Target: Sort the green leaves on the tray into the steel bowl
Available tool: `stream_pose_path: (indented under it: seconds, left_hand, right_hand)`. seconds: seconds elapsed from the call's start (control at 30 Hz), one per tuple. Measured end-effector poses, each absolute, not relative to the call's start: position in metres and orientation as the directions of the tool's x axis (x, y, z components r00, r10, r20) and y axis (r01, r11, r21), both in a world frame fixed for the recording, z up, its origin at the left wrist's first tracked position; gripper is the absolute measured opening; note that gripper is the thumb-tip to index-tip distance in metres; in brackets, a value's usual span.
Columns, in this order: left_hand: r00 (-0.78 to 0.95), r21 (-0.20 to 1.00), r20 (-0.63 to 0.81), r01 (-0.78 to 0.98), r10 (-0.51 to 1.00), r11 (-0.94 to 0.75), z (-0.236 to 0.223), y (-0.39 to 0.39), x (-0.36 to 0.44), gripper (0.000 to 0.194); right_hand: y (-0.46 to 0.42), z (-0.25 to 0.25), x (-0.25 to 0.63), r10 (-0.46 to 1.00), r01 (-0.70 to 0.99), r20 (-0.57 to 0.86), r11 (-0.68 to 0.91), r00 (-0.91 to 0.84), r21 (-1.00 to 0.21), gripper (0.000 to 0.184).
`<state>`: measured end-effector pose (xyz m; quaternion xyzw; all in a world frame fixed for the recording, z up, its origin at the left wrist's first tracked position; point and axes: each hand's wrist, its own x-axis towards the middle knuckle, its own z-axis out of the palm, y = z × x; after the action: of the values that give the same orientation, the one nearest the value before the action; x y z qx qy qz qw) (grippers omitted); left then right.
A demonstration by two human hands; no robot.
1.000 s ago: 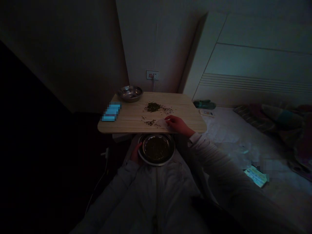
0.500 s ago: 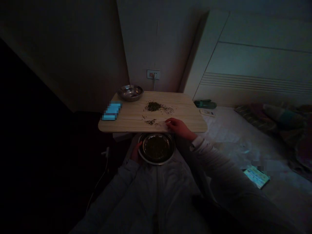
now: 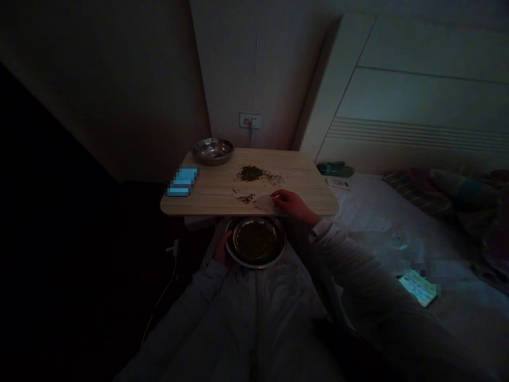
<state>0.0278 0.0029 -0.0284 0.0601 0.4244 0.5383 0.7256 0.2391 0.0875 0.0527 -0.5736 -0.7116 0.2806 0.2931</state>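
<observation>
My left hand [image 3: 223,250] is closed round the left side of a round metal bowl [image 3: 255,265], which rests on my lap under the table's front edge. Dark small grains cover the bowl's inside. Above the tabletop's front part, my right hand [image 3: 292,206] has its fingers pinched on a thin, pale, see-through sheet [image 3: 263,203]; its exact kind is hard to make out in the dim light. A small scatter of dark grains [image 3: 246,198] lies just left of the sheet. Farther back sits a larger heap of greenish grains [image 3: 251,173], with loose ones spread to its right.
The wooden table [image 3: 310,180] also bears a shiny metal bowl [image 3: 213,154] at the back left and a lit phone [image 3: 183,182] at its left edge. On the bed to the right lie a green bottle [image 3: 336,169], a pale remote [image 3: 338,183] and a lit screen [image 3: 419,288].
My right hand has shifted very slightly right, and more of the pale sheet shows beside its fingertips. My left hand and the bowl on my lap keep their place.
</observation>
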Motion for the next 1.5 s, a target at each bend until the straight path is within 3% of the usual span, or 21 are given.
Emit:
stream_pose_path:
  seconds: [0.67,1.03,1.5]
  left_hand:
    - [0.051,0.545,-0.539,-0.739,0.841,0.395,-0.028,0.003,0.027,0.018]
    - [0.039,0.561,-0.526,-0.735,0.849,0.381,-0.034,0.004,0.026,0.013]
    - [0.022,0.574,-0.554,-0.714,0.833,0.401,-0.035,0.005,0.026,0.017]
  right_hand:
    - [0.080,0.046,0.247,0.972,0.606,0.145,0.231,-0.187,-0.761,0.021]
    - [0.082,0.044,0.238,0.971,0.690,0.183,0.238,-0.154,-0.684,0.021]
    - [0.088,0.046,0.250,0.985,0.638,0.130,0.175,-0.118,-0.750,0.018]
